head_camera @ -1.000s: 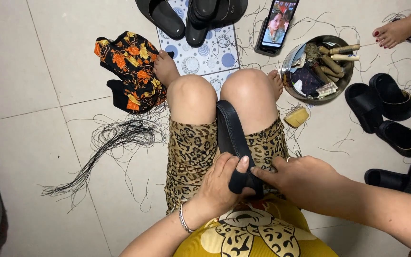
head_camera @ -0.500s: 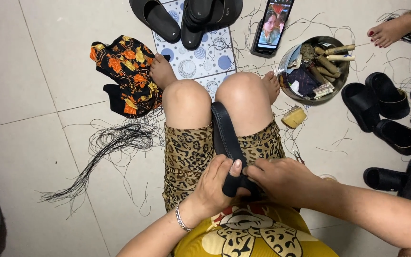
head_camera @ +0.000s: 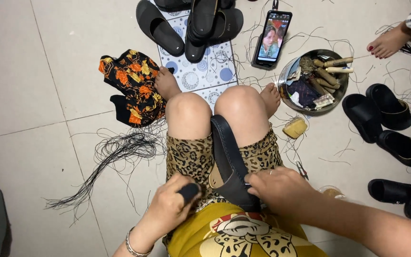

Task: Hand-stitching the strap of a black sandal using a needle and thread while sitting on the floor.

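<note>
1. Ahead and to the right of the fingers, a round metal bowl (head_camera: 335, 97) stands on the floor; it holds wooden-handled tools, a dark cloth piece and scraps of paper.
2. Just short of that bowl lies a small yellow block (head_camera: 295, 127), apart from it.
3. The floor (head_camera: 29, 85) is of pale tiles, strewn with loose black threads; a bundle of black thread (head_camera: 115, 151) lies to the left of the fingers.
4. Farther ahead, a patterned mat (head_camera: 204, 76) carries black sandals (head_camera: 200, 24); a phone (head_camera: 272, 39) with a lit screen lies beside it, and an orange-and-black cloth (head_camera: 132, 88) lies to the left.
5. More black slippers (head_camera: 381, 116) stand to the right; another person's bare foot (head_camera: 388, 43) shows at the upper right.
6. The black sandal (head_camera: 227, 162) rests on the lap between the knees, its sole edge upward.
7. The left hand (head_camera: 170, 209) is closed around a short dark tool handle (head_camera: 189, 192), just beside the sandal.
8. The right hand (head_camera: 281, 190) grips the near end of the sandal, fingers pressed together on its edge.
</note>
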